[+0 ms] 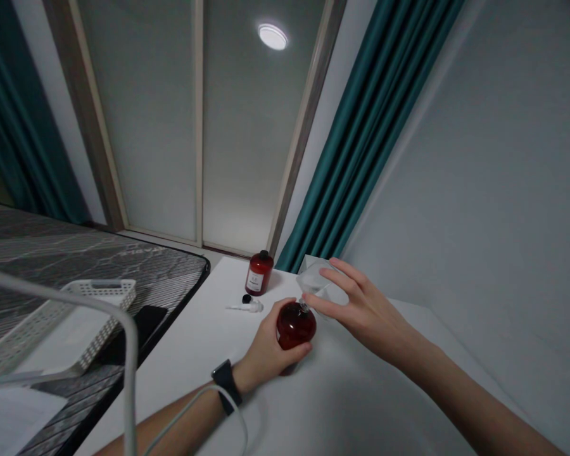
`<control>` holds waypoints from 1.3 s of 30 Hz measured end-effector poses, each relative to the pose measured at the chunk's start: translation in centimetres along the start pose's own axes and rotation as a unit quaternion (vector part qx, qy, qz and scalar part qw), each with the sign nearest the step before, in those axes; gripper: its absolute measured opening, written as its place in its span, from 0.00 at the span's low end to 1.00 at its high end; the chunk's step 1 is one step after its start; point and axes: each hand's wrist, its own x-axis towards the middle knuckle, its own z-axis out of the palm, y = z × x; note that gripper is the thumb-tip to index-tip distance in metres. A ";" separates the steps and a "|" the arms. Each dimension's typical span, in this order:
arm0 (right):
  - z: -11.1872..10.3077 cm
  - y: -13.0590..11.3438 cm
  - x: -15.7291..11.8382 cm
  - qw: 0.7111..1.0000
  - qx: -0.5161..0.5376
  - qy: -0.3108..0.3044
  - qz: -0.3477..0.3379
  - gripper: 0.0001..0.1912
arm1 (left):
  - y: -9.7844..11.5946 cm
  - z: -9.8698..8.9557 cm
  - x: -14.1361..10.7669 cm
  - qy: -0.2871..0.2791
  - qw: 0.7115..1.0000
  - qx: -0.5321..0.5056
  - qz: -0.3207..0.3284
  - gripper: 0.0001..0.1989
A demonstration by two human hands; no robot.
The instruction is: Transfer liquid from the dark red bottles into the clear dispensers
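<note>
My left hand is wrapped round a dark red, rounded bottle above the white table. Its fingers are on the far side and its thumb on the near side. My right hand is at the bottle's top, its fingers curved round a clear, see-through container whose exact kind I cannot make out. Its thumb is close to a small clear piece at the bottle's neck. Beyond my left hand lie a white pump head and a small black cap.
A second red bottle, with a white label and black cap, stands upright at the table's far end. On the left, a white perforated basket rests on a grey striped surface. A grey curved bar crosses the foreground.
</note>
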 end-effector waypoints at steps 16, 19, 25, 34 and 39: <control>-0.6 -0.1 0.7 1.000 -0.015 -0.005 -0.014 0.21 | 0.2 -0.1 0.0 0.002 1.000 -0.022 0.003 0.35; -0.7 -0.1 1.0 1.000 -0.016 -0.004 -0.016 0.21 | 0.4 -0.1 0.0 0.004 1.000 -0.024 0.001 0.36; -1.0 -0.2 1.4 0.999 -0.019 -0.013 -0.025 0.21 | 0.7 -0.1 0.0 0.014 1.000 -0.024 0.001 0.35; -1.6 -0.4 2.3 0.998 -0.037 -0.003 -0.052 0.21 | 0.8 -0.1 0.0 0.011 0.999 -0.040 -0.004 0.35; -1.2 -0.2 1.8 0.999 -0.020 -0.014 -0.038 0.22 | 0.9 -0.1 0.0 0.015 0.999 -0.040 -0.007 0.35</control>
